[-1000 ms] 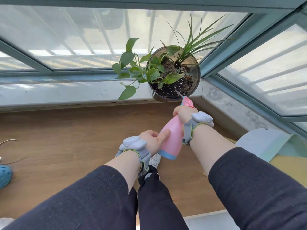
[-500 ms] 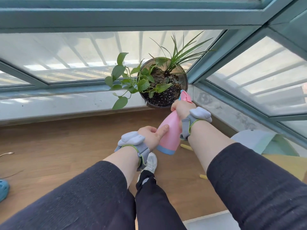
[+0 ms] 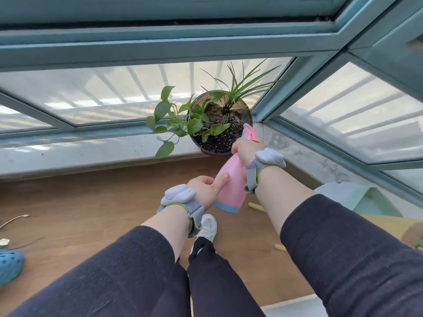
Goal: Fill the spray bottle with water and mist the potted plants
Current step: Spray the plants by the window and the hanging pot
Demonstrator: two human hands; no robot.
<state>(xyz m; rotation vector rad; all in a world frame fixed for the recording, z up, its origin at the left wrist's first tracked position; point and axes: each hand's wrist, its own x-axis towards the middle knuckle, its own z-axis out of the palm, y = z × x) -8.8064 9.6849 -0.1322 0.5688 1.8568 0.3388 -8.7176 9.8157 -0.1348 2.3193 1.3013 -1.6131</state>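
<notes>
Right hand [image 3: 243,148] grips pink spray bottle [image 3: 231,184] neck, nozzle over plant pot [image 3: 248,115] rim; left hand [image 3: 206,187] forefinger rests on bottle, other fingers curled.

Smooth pink plastic on the bottle [image 3: 230,186], faintly glossy, with a blue plastic band at its base, gripped in the right hand [image 3: 243,149]. Just beyond that hand, a pot [image 3: 248,115] with a dark, slightly shiny wall, filled with rough, crumbly soil [image 3: 220,138] flecked white; waxy green leaves [image 3: 194,125] catch the light. Under both hands, a wood-grain floor [image 3: 91,197], matt brown. Ahead, a pale stone-like sill [image 3: 91,147], smooth and scuffed. Grey cloth straps [image 3: 195,208] with matt plastic pods on both wrists; dark knit sleeves [image 3: 343,248].
</notes>
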